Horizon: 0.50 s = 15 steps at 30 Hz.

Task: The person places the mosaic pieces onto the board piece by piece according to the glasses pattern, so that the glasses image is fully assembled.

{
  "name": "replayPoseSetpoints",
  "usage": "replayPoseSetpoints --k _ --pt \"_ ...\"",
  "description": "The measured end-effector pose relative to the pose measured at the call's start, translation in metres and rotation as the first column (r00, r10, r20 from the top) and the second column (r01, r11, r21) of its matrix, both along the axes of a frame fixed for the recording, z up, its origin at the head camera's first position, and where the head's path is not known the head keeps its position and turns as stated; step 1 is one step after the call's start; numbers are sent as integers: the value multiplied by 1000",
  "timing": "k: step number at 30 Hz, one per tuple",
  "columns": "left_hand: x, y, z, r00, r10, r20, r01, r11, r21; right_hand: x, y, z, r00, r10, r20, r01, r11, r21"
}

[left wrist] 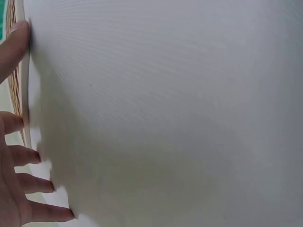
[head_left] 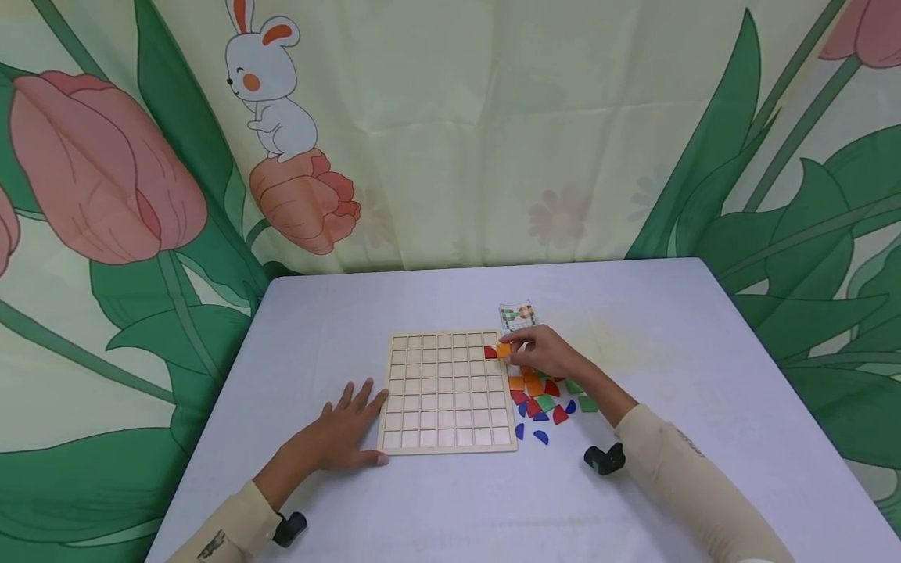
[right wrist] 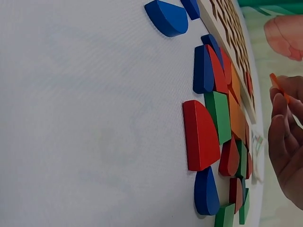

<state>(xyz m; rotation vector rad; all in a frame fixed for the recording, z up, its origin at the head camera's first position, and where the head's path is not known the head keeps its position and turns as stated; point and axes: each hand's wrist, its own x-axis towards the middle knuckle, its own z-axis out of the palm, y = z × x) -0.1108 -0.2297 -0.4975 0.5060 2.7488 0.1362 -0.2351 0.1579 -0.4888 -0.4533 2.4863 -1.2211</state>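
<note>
Right hand [head_left: 545, 353] pinches orange tile [head_left: 503, 350] (likely above board [head_left: 446, 391]).

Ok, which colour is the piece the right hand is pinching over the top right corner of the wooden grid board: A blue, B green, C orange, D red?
C: the right hand pinches an orange piece in its fingers at the wooden grid board, beside a red piece already in the grid; the wrist view shows the same orange edge at the fingertips.
</note>
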Motion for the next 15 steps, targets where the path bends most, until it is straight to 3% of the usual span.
replayPoseSetpoints --k 15 --pt "1 2 0 1000 15 3 -15 1000 -7 -2 -15 -1 997 -65 34 66 997 -31"
